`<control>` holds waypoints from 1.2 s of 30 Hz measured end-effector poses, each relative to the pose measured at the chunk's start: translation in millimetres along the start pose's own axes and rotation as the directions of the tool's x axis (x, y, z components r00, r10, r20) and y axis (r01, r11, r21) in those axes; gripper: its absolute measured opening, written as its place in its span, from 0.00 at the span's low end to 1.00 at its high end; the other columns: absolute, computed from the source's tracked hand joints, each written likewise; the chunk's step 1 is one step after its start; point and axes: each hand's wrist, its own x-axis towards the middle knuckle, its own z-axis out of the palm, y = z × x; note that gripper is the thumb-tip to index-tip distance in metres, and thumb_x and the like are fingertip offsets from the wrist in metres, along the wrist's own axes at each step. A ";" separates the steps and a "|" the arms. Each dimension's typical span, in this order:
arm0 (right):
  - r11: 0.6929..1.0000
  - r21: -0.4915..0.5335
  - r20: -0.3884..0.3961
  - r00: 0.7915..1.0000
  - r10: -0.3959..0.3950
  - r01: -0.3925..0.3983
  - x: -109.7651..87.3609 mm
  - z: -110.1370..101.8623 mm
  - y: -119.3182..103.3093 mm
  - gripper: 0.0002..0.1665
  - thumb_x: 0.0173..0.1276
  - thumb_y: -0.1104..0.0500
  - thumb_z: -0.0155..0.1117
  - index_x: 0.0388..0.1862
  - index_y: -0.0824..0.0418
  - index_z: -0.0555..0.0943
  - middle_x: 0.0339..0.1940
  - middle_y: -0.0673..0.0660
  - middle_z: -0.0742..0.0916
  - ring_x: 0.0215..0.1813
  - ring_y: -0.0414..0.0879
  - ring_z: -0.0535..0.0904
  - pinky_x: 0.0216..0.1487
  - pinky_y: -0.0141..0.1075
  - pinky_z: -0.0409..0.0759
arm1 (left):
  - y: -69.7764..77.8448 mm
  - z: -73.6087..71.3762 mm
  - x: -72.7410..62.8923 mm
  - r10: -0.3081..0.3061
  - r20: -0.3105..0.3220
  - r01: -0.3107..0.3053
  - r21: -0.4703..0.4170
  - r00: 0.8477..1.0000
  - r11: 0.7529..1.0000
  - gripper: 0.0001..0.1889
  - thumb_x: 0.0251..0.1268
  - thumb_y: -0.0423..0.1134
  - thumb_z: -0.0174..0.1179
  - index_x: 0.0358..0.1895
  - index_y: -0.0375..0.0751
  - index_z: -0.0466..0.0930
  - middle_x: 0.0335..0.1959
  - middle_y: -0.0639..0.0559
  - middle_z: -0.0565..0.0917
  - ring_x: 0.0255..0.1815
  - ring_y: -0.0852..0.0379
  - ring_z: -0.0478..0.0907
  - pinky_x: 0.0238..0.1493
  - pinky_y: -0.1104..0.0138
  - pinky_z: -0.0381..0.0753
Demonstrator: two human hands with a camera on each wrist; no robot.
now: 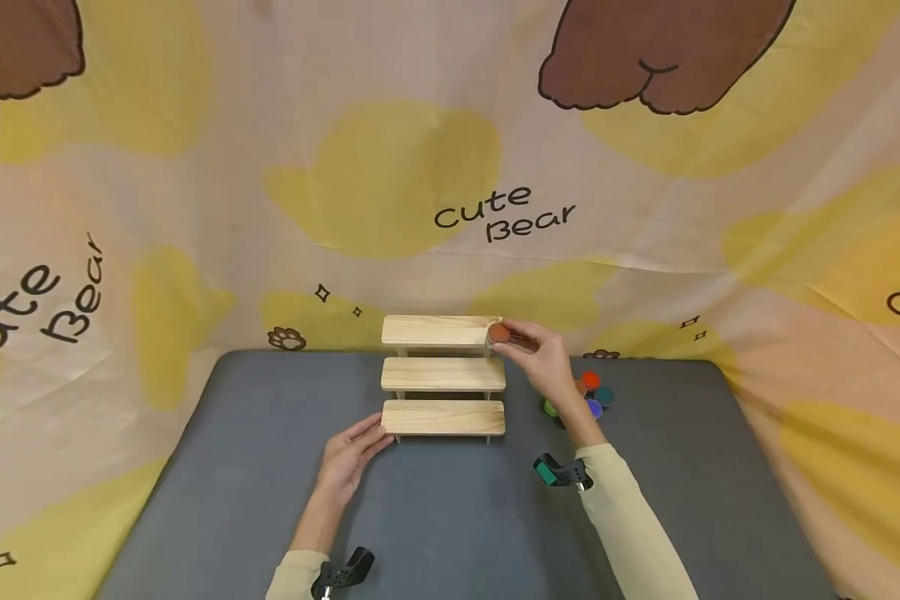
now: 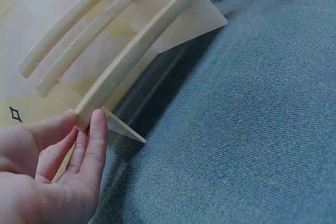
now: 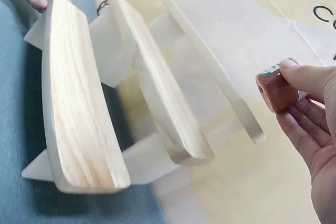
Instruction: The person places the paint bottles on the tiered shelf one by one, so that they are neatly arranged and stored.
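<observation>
A three-tier wooden display stand (image 1: 442, 375) rises in steps toward the back of the table. At its lowest board (image 2: 131, 59), my left hand (image 1: 343, 461) pinches the left end between thumb and fingers. My right hand (image 1: 547, 364) holds a small brown jar (image 3: 278, 94) by its sides, thumb on one side and fingers on the other. In the head view the jar overlaps the right end of the top board (image 1: 438, 330). The right wrist view shows it beyond that board's end, with a small label on its side.
Several small jars with coloured tops, among them a red one (image 1: 591, 381) and a blue one (image 1: 595, 409), stand right of the stand, partly behind my right forearm. Grey cloth covers the table (image 1: 450, 517). A printed fabric backdrop (image 1: 390, 192) hangs close behind the stand.
</observation>
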 end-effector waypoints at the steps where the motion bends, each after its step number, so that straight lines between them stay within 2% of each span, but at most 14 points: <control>1: 1.000 -0.010 0.002 1.000 0.004 -0.004 0.8 1.5 0.0 0.29 0.61 0.61 0.74 0.61 0.66 0.79 0.58 0.66 0.81 0.58 0.57 0.80 0.53 0.29 0.86 | -1.5 0.7 -0.3 -0.001 -0.002 0.001 -0.008 1.000 1.000 0.23 0.66 0.22 0.57 0.64 0.22 0.69 0.61 0.31 0.75 0.46 0.54 0.85 0.58 0.63 0.84; 8: 0.999 -0.029 0.020 0.999 -0.030 0.030 13.2 20.0 1.7 0.29 0.61 0.61 0.74 0.60 0.66 0.79 0.58 0.65 0.82 0.56 0.56 0.81 0.54 0.34 0.86 | -3.8 1.4 -1.2 0.043 -0.037 -0.043 -0.002 0.998 0.999 0.23 0.65 0.21 0.58 0.64 0.19 0.68 0.56 0.33 0.79 0.44 0.55 0.85 0.57 0.63 0.85; 15: 1.000 -0.009 -0.013 0.999 -0.029 0.029 23.2 34.6 8.1 0.29 0.59 0.59 0.75 0.59 0.66 0.81 0.56 0.65 0.83 0.54 0.55 0.82 0.51 0.32 0.87 | -4.9 -0.3 -1.2 0.003 -0.057 -0.004 -0.011 0.998 1.000 0.23 0.64 0.22 0.59 0.63 0.22 0.71 0.58 0.33 0.77 0.45 0.54 0.85 0.57 0.63 0.85; 22: 0.999 -0.027 -0.003 0.999 -0.036 0.036 34.4 48.7 6.4 0.27 0.58 0.60 0.76 0.57 0.66 0.82 0.53 0.64 0.85 0.50 0.53 0.84 0.49 0.32 0.88 | -5.3 3.0 -0.5 0.019 -0.043 -0.021 -0.031 0.999 0.999 0.23 0.64 0.22 0.59 0.63 0.21 0.70 0.58 0.33 0.77 0.46 0.53 0.85 0.57 0.62 0.85; 28: 0.997 -0.021 0.056 0.996 -0.073 0.075 44.3 69.6 -3.3 0.28 0.59 0.63 0.75 0.58 0.69 0.80 0.53 0.64 0.84 0.51 0.54 0.84 0.51 0.33 0.87 | -4.5 2.5 -0.9 0.026 -0.053 -0.028 -0.035 0.998 0.999 0.23 0.64 0.21 0.60 0.62 0.21 0.71 0.58 0.33 0.77 0.46 0.54 0.85 0.57 0.62 0.85; 36: 0.995 -0.030 0.118 0.989 -0.089 0.093 53.3 100.4 -15.4 0.28 0.59 0.62 0.74 0.59 0.68 0.80 0.53 0.61 0.84 0.53 0.50 0.84 0.52 0.30 0.86 | -5.6 3.2 -0.3 0.032 -0.052 -0.034 -0.043 0.998 0.999 0.22 0.64 0.21 0.59 0.62 0.21 0.72 0.58 0.32 0.77 0.46 0.53 0.85 0.57 0.61 0.85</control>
